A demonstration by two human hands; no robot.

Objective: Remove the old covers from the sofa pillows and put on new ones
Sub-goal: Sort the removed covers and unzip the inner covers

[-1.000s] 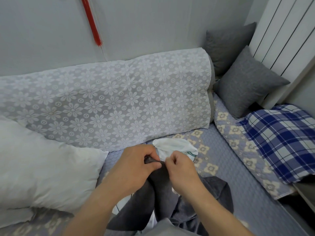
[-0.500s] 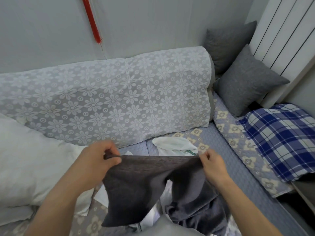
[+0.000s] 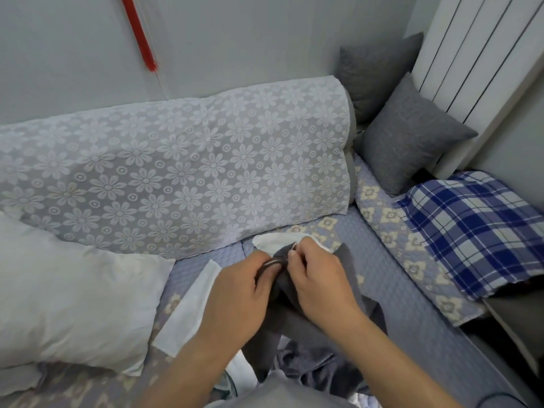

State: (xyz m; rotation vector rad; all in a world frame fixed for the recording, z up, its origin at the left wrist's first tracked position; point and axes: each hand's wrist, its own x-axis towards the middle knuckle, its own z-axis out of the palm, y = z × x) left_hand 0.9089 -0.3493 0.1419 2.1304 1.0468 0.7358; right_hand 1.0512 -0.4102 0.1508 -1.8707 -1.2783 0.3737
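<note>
The white pillow runs off the left edge. Both hands cover the pinched edge of the dark grey cover, so its zip cannot be made out. The plaid cloth is cut off at the right.

1. A red tassel hangs on the grey wall.
2. A white radiator stands at the right.
3. A blue plaid cloth (checked with white) lies on the quilted, flower-patterned seat cover.
</note>
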